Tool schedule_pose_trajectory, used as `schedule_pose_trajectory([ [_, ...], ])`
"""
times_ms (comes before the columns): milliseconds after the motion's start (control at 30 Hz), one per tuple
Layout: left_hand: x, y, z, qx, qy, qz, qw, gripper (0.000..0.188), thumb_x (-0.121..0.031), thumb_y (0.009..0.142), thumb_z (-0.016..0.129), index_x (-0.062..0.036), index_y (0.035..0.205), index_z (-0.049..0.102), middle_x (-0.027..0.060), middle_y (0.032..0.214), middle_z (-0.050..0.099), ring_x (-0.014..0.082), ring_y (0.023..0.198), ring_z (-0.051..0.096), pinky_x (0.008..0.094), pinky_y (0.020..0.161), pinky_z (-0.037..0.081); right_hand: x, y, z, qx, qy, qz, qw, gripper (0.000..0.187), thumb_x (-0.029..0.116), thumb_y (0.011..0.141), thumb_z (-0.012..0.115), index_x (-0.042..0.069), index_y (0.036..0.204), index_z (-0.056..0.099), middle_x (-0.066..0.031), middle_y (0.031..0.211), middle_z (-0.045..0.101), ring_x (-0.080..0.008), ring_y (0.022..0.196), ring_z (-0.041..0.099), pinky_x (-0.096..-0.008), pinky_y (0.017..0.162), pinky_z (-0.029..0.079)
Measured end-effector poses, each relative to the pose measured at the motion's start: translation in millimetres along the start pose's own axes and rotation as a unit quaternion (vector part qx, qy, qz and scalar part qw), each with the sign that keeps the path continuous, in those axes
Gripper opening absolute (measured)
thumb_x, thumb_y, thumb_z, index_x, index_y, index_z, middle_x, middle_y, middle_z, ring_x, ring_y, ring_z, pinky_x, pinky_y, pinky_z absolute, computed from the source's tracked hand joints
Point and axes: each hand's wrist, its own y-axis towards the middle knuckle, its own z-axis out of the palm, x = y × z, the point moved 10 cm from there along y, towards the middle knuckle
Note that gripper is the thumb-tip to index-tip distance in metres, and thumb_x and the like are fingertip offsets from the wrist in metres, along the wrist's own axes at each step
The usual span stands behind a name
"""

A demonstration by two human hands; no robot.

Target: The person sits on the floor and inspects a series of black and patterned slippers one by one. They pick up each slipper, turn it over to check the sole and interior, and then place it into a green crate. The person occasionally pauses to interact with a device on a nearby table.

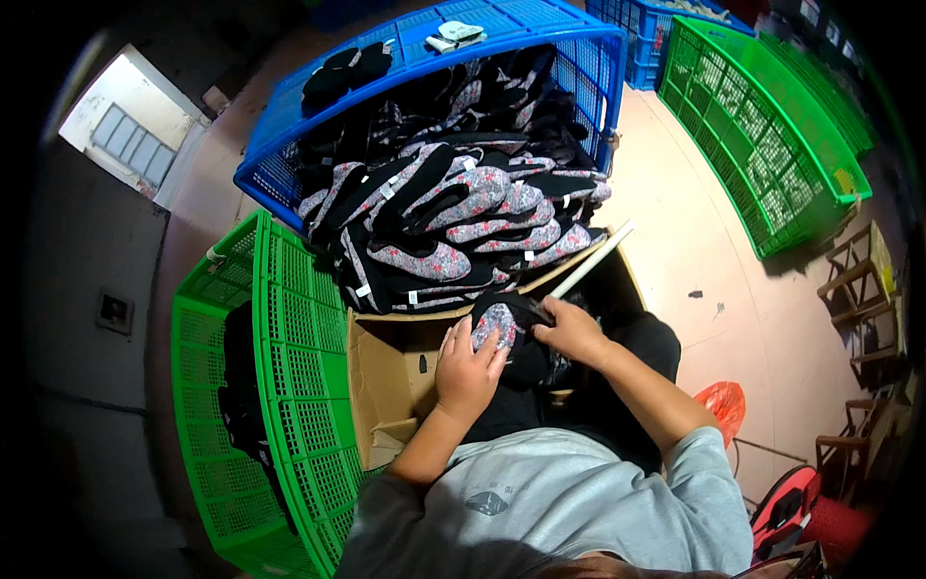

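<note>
A cloth slipper (495, 323), black with a grey and red floral patch, is between my hands above the lap. My left hand (468, 369) presses its fingers against the floral part from the near left. On the right, my right hand (571, 333) pinches the slipper's black edge between thumb and fingers. Right in front, a big heap of similar floral slippers (482, 193) spills out of a blue crate (420, 45) lying on its side. Below the heap stands an open cardboard box (371, 362) with a small black piece in it.
A white tube (593, 259) leans beyond my right hand. Green crates stand at the left (299, 357) and far right (743, 145). Atop the blue crate lie black slippers (342, 72) and a small white item (456, 37). A red plastic bag (723, 405) and wooden stools (854, 289) are at right.
</note>
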Motion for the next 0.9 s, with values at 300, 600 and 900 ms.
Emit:
schedule_pose_trajectory([
  [300,45,1,15,-0.015,-0.038,-0.083,0.996,0.031,-0.017,0.079,0.075,-0.01,0.109,0.072,0.0223,0.122,0.058,0.0393,0.105,0.06,0.0437,0.088,0.05,17,-2,28,0.058,0.13,-0.15,0.978,0.018,0.011,0.078,0.067,0.0,0.087,0.055,-0.0166,0.074,0.058,-0.0271,0.068,0.058,-0.0363,0.066,0.047],
  [600,90,29,53,0.001,-0.066,-0.111,0.992,0.023,-0.018,0.084,0.071,-0.0124,0.107,0.071,0.0105,0.098,0.06,0.031,0.082,0.064,0.0387,0.068,0.052,35,1,45,0.093,0.184,-0.201,0.958,0.019,0.007,0.077,0.066,0.0,0.079,0.048,-0.0145,0.069,0.049,-0.0214,0.063,0.047,-0.0353,0.061,0.042],
  [900,70,69,79,0.018,0.034,0.045,0.998,0.011,-0.019,0.082,0.069,-0.0114,0.089,0.067,0.007,0.081,0.053,0.0259,0.075,0.06,0.0389,0.062,0.048,27,13,49,0.117,0.217,-0.175,0.953,0.019,0.008,0.079,0.065,0.0,0.077,0.048,-0.011,0.065,0.045,-0.0155,0.061,0.042,-0.0345,0.058,0.04],
])
